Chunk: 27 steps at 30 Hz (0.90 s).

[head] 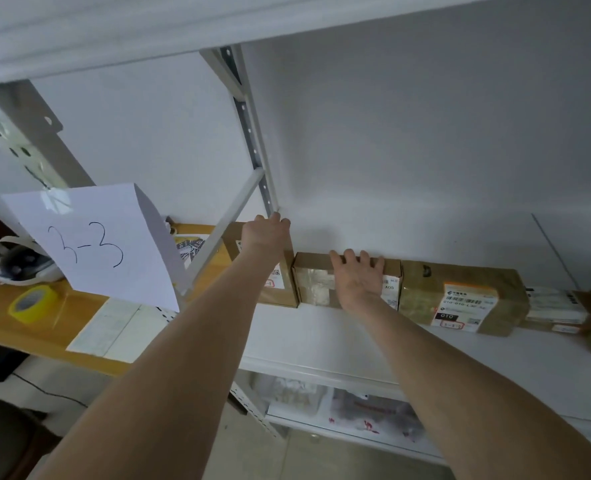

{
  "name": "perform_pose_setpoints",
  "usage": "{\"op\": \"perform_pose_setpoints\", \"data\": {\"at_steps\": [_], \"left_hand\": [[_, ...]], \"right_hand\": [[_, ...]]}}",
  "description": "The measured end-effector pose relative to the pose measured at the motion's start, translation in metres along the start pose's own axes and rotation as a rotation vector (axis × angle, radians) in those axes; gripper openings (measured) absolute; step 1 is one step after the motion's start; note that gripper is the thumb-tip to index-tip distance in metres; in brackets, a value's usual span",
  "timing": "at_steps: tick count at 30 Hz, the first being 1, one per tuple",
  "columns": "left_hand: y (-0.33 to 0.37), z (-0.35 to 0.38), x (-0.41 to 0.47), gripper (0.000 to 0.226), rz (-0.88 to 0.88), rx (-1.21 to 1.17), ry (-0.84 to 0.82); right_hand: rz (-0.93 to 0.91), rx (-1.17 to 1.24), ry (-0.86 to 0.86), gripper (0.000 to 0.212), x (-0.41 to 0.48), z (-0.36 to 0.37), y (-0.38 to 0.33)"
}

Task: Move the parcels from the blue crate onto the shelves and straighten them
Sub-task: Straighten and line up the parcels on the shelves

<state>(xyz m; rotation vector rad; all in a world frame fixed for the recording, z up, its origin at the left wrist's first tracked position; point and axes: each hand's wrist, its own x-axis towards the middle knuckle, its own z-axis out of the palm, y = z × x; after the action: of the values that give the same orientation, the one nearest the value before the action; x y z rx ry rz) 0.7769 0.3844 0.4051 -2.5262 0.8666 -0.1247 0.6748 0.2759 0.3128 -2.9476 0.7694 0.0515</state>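
A row of brown cardboard parcels stands along the back of the white metal shelf (pixel 321 337), across the middle of the frame. The left hand (pixel 264 233) rests over the top of the tall brown cardboard parcel (pixel 280 289) at the row's left end, fingers curled over its far edge. The right hand (pixel 358 275) lies flat with fingers spread on the small tape-wrapped cardboard parcel (pixel 316 284) just beside it. Right of that sits a tape-covered brown parcel with an orange-and-white label (pixel 460 299). At left, a white paper sheet marked "3-3" (pixel 96 244) hangs above a wooden worktop (pixel 45 327) carrying a yellow tape roll (pixel 32 303).
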Motion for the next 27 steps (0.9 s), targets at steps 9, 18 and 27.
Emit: {"op": "perform_pose_setpoints", "data": {"at_steps": [9, 18, 27], "left_hand": [[0.007, 0.002, 0.0, 0.082, -0.051, -0.015, 0.051], [0.018, 0.004, -0.008, 0.062, -0.092, -0.039, 0.1], [0.077, -0.014, -0.017, 0.063, 0.185, -0.188, 0.213]], "right_hand": [[-0.031, -0.055, 0.06, 0.086, 0.0, 0.007, 0.002], [-0.106, -0.052, 0.149, 0.074, -0.016, 0.024, 0.002], [-0.031, -0.017, 0.112, 0.089, -0.028, 0.004, 0.043]]}}
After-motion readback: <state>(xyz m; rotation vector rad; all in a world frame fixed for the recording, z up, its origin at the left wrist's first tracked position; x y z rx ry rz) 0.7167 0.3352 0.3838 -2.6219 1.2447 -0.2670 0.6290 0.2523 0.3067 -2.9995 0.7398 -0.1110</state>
